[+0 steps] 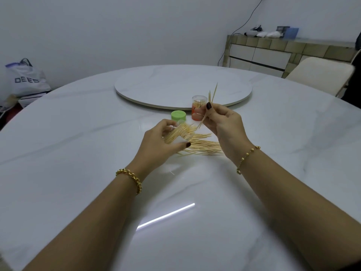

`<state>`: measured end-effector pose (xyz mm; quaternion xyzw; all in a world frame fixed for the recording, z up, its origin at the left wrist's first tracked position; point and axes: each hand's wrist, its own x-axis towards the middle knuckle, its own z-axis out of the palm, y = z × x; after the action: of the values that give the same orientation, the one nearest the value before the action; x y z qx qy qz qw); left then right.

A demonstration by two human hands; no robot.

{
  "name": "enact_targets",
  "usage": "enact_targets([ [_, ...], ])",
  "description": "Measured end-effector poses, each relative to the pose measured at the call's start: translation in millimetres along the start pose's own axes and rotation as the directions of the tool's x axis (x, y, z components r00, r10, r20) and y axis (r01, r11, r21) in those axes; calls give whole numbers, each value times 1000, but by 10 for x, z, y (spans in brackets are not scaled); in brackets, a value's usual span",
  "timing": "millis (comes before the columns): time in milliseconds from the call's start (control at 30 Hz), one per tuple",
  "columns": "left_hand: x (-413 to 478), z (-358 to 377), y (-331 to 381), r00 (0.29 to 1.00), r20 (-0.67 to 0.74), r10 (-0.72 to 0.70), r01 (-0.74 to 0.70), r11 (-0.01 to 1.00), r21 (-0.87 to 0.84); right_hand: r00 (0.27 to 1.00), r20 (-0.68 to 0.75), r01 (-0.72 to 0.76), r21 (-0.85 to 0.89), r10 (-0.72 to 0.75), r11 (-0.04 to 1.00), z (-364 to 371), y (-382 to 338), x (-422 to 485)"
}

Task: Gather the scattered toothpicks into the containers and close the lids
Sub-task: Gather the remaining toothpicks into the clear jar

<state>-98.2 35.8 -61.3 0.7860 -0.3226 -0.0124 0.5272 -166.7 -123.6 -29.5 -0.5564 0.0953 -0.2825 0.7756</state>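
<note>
While the loose toothpicks [205,146] lie in a flat heap on the table [78,133], most with their long axis running left to right and only a few fanned off at the near-left edge, a clear container [178,141] is held just above the heap's left end, tipped on its side. Its mouth faces up and to the right, and the bundle of toothpicks [181,132] inside it sticks out that same way, lying slantwise from lower left to upper right. The left hand [156,141] grips this container, fingers curled over the far side and thumb pressed along the near side. Over the heap's right end, the right hand [224,126] pinches a few toothpicks [212,94] between thumb and fingers; they stand nearly upright, tips leaning up and slightly right, lower ends pointing down toward the held container. Just behind the hands sit a green lid [178,115], flat on the table, and beside it an upright orange container [197,110] with toothpicks in it. Each wrist wears a gold bracelet [130,178]. Farther back lies a round turntable [175,83]; beyond the table are a bag [27,79], a sideboard [273,53] and a chair [320,71]
</note>
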Motion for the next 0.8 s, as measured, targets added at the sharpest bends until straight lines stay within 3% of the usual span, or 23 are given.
enact_targets([
  [200,-11,34,25,1000,21,15,-15,1000,-3,999,41,28,25,-29,999,104,-3,-43],
  [400,-12,14,39,1000,9,5,-4,999,-39,992,114,72,-201,-50,977,140,167,-131],
  [800,-13,8,36,1000,-11,5,-6,998,-61,985,136,135,-224,-106,965,147,272,-143],
])
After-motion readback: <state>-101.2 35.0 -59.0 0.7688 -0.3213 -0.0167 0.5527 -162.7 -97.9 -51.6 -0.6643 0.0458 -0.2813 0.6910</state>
